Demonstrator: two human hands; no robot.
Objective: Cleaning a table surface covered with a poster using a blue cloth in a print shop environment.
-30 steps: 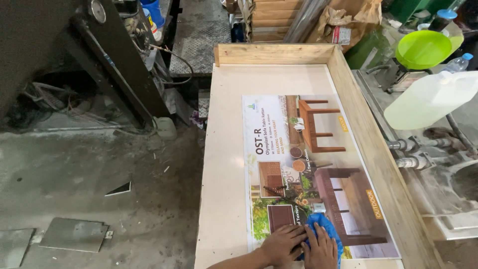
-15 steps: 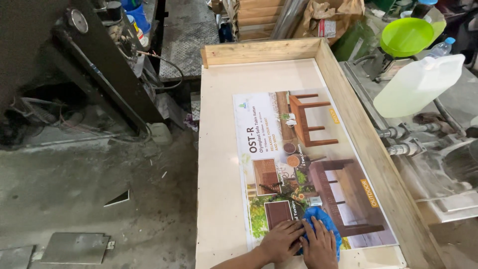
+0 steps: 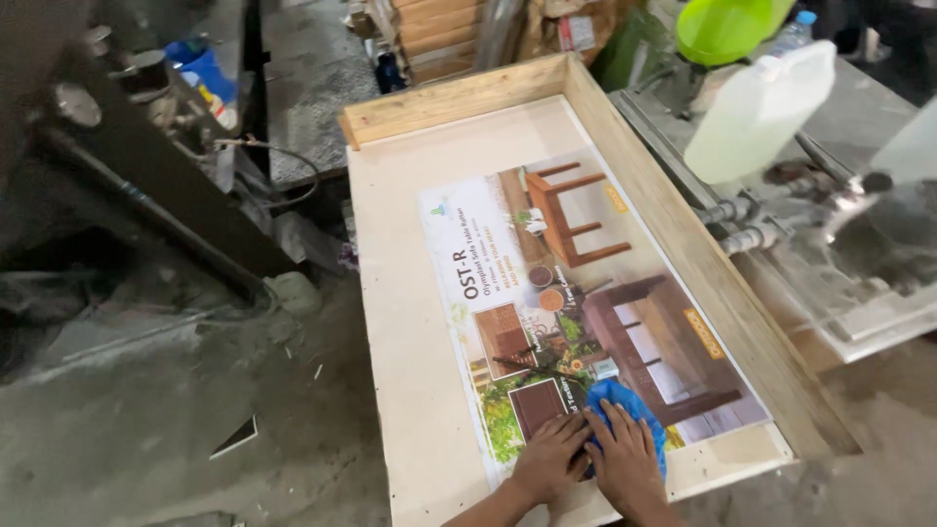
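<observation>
Open board (image 3: 410, 322), wooden rims (image 3: 683, 244) far and right

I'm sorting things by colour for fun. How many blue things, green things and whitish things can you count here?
Blue: 2, the cloth under the right hand beside the left hand, and the blue container far left.
Green: 1, the green bowl.
Whitish: 1, the plastic jug.
Total: 4
</observation>
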